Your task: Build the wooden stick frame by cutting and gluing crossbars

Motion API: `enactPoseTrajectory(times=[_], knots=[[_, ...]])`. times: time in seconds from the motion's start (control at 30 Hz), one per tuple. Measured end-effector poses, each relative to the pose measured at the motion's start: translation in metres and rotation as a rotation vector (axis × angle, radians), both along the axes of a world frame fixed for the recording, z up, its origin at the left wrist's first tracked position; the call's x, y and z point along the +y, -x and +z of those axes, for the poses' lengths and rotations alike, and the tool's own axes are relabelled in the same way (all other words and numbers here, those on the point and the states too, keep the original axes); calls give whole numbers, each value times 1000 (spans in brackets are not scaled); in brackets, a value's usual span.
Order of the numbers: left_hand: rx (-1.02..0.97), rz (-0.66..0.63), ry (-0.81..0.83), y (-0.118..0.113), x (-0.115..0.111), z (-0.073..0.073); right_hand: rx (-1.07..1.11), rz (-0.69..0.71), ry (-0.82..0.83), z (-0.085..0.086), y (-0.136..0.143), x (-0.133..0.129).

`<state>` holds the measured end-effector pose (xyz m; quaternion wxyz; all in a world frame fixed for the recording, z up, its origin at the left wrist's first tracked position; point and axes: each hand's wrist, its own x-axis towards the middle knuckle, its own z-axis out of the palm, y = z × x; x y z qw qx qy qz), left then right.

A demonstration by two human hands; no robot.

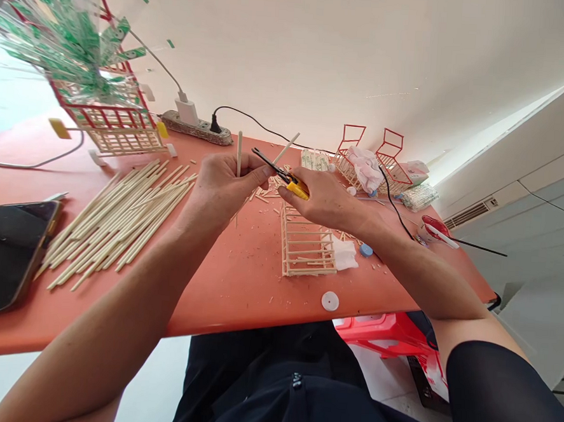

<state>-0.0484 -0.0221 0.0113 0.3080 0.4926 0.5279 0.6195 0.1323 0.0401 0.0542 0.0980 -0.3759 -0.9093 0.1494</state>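
Hands meet above the middle of an orange table, a slender stick and cutters between them

In the head view, the left hand (231,177) is pinched closed on a slender pale wooden stick (239,152), held nearly upright. The right hand (324,193) is wrapped round black cutters with yellow handles (297,185), whose tips point toward the table's far left. A second pale stick (286,148) slants up beside the cutters; which hand bears it cannot be told.

Below the right hand, a pale wooden lattice frame (310,243) lies on the orange table (229,290), set in from the near edge. White tissue (345,254) and a blue round cap (366,250) lie right of it; a white disc (330,301) sits close to the near edge.

A loose pile of pale wooden sticks (116,226) fills much of the left part, beside a dark phone (9,255) at the left end. Between pile and frame, a band of tabletop with scattered chips runs to the near edge. A grimy power strip (196,129) lines the far edge.
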Motion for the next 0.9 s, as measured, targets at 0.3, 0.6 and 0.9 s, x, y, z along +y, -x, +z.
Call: enactPoseTrajectory(times=[0.3,0.6,0.9], knots=[[-74,-157,44,23,0,-2,-48,-42,-12,14,4,-1],[-21,-186,92,23,-3,2,-32,-62,-19,19,-8,-1],[-110,-310,154,27,5,-5,-35,-41,-45,18,-14,0]])
